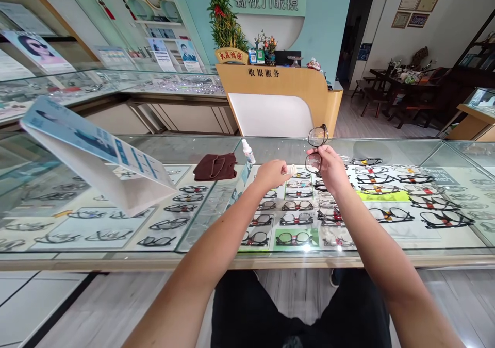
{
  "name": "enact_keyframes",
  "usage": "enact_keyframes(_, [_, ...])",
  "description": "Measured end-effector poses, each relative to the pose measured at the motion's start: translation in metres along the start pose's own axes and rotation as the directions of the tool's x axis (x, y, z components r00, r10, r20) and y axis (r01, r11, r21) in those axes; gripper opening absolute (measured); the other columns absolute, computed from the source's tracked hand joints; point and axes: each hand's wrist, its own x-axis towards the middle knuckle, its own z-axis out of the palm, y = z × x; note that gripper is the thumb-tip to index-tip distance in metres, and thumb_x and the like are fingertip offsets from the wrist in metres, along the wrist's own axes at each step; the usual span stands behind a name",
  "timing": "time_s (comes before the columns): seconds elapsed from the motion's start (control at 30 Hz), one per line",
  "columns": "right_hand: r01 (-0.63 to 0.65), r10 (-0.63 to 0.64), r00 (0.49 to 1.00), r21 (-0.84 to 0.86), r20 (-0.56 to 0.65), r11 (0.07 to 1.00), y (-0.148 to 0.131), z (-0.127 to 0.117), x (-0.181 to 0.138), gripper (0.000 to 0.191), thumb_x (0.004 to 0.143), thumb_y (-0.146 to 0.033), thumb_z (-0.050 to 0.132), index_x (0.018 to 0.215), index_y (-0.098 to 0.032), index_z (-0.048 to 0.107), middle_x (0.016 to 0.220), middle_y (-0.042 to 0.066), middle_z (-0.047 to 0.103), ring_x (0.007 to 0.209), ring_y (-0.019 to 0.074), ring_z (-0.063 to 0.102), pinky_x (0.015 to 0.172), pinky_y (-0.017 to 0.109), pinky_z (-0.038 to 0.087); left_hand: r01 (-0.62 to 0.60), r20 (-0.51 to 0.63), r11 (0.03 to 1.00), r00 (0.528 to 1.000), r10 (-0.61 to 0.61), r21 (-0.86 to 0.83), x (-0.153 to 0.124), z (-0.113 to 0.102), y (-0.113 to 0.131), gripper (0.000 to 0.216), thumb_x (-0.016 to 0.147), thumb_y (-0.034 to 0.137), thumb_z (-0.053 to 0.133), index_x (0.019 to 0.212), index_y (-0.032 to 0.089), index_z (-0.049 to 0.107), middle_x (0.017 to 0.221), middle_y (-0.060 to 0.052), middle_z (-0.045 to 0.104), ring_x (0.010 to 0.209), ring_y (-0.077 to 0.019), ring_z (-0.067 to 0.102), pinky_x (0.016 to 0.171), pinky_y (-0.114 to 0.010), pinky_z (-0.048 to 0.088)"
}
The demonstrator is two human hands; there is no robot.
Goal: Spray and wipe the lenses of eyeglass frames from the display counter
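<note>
My right hand point(331, 168) pinches a pair of dark-rimmed eyeglasses point(317, 136) near the bridge, turned on end above the glass counter. One lens is above my fingers and the other is beside them. To the left, my left hand point(270, 174) is closed around a small cream-coloured thing; only its rounded end point(292, 169) shows, so its kind is unclear. A white spray bottle point(248, 152) stands on the counter beyond my left hand. Left of the bottle lies a folded brown cloth point(215, 167).
Rows of eyeglasses point(297, 219) lie inside the glass display counter point(216, 262). A blue-and-white folded sign point(96, 152) stands on it at left. Beyond are a wooden cashier desk point(270, 85) with a plant point(226, 26), and another display case point(181, 86).
</note>
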Motion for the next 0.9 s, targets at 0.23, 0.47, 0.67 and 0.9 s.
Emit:
enact_keyframes(0.23, [-0.003, 0.003, 1.0, 0.006, -0.008, 1.0, -0.001, 0.002, -0.001, 0.045, 0.066, -0.053, 0.092, 0.078, -0.027, 0.056, 0.085, -0.002, 0.077, 0.081, 0.015, 0.063, 0.066, 0.025, 0.045, 0.02, 0.045, 0.999, 0.999, -0.022, 0.042, 0.002, 0.0, -0.005, 0.006, 0.084, 0.026, 0.067, 0.081, 0.023, 0.071, 0.103, -0.009, 0.079, 0.092, -0.0277, 0.07, 0.067, -0.035, 0.04])
enact_keyframes(0.47, [0.0, -0.001, 1.0, -0.003, -0.009, 1.0, 0.0, 0.002, -0.001, 0.045, 0.068, -0.053, 0.09, 0.078, -0.027, 0.056, 0.086, -0.001, 0.077, 0.082, 0.0157, 0.064, 0.066, 0.026, 0.044, 0.014, 0.02, 0.998, 1.0, -0.015, 0.054, 0.004, 0.006, -0.005, 0.018, 0.093, 0.038, 0.063, 0.085, 0.022, 0.068, 0.101, -0.01, 0.077, 0.091, -0.0276, 0.068, 0.068, -0.035, 0.04])
enact_keyframes(0.67, [-0.002, 0.002, 1.0, -0.004, -0.017, 1.0, 0.003, 0.001, 0.0, 0.045, 0.067, -0.054, 0.09, 0.077, -0.027, 0.055, 0.085, -0.001, 0.077, 0.084, 0.0161, 0.064, 0.064, 0.025, 0.043, 0.003, -0.003, 0.999, 1.0, -0.003, 0.052, 0.005, 0.01, -0.006, 0.012, 0.093, 0.031, 0.062, 0.085, 0.023, 0.066, 0.099, -0.009, 0.076, 0.09, -0.0268, 0.067, 0.071, -0.035, 0.041])
enact_keyframes(0.9, [-0.016, 0.016, 1.0, 0.0, -0.011, 1.0, 0.003, 0.002, 0.0, 0.046, 0.065, -0.053, 0.091, 0.077, -0.027, 0.055, 0.084, -0.002, 0.076, 0.079, 0.0147, 0.063, 0.064, 0.025, 0.045, -0.002, -0.056, 1.0, 0.998, 0.001, -0.013, 0.008, 0.014, 0.001, 0.008, 0.086, 0.019, 0.064, 0.079, 0.021, 0.062, 0.1, -0.012, 0.072, 0.097, -0.0298, 0.066, 0.078, -0.037, 0.042])
